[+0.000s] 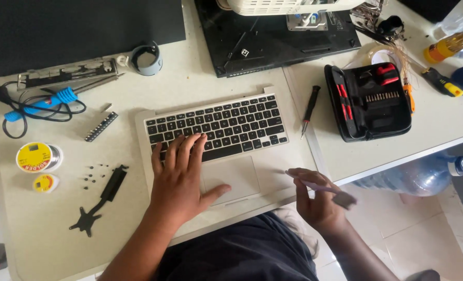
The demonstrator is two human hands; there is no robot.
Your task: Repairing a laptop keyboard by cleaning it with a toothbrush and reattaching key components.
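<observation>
Head view: the left hand (182,177) lies flat and spread on the laptop base (226,156), fingers over the keyboard's (218,125) left side, thumb at the trackpad (231,177). The laptop base rests on the white table (49,229), at its near edge. The right hand (314,200) pinches a thin pale tool (320,188) beside the base's right front corner. A black screwdriver (310,110) lies to the right; beyond it is an open bit kit (369,101). Left sit small screws (92,176), a black bracket (102,200) and solder spools (38,157).
</observation>
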